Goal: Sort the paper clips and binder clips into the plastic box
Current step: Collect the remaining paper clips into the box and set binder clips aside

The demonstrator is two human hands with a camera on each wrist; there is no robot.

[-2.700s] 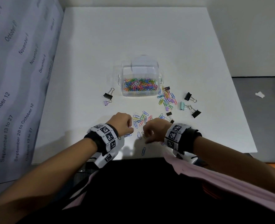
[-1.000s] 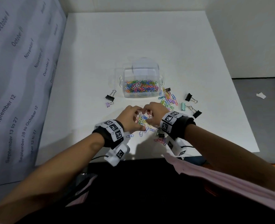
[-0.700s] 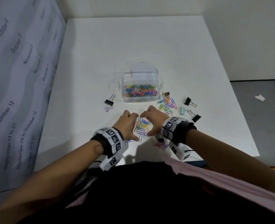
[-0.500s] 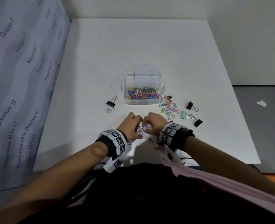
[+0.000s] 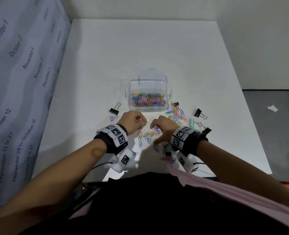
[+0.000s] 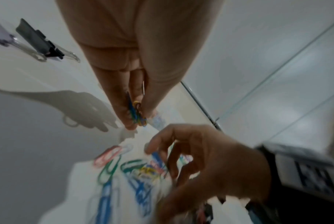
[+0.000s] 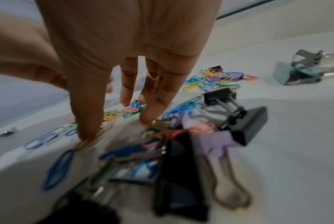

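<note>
A clear plastic box [image 5: 129,92] stands mid-table, its near compartment full of coloured paper clips [image 5: 147,101]. My left hand [image 5: 133,122] hovers just in front of the box. It pinches a small bunch of paper clips [image 6: 137,112] between thumb and fingers. My right hand [image 5: 160,128] is spread over a loose pile of paper clips [image 5: 148,135], with fingertips [image 7: 85,133] pressing down on the table. A heap of black and purple binder clips [image 7: 244,125] lies under my right wrist.
More paper clips [image 5: 176,114] lie right of the box. Black [image 5: 114,110] and purple [image 5: 112,118] binder clips sit left of it; black [image 5: 198,113], mint [image 5: 192,122] and black [image 5: 206,130] ones sit right. A printed sheet [image 5: 21,82] walls the left side.
The hands, earlier cupped together round the pile, have parted. The left hand has lifted toward the box with a pinch of clips; the right stays down on the pile.
</note>
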